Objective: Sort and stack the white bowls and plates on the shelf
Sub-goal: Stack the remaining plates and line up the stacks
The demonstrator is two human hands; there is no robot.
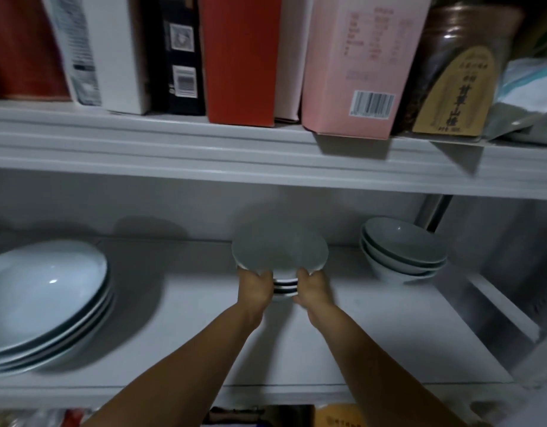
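Your two bare forearms reach forward from the lower edge and draw closer toward the wrists. Your left hand (256,286) and right hand (314,289) sit side by side, backs toward you, a narrow gap between them. Each grips the near side of the stack of small plates (279,255), fingers (263,278) curled against it, tips hidden.
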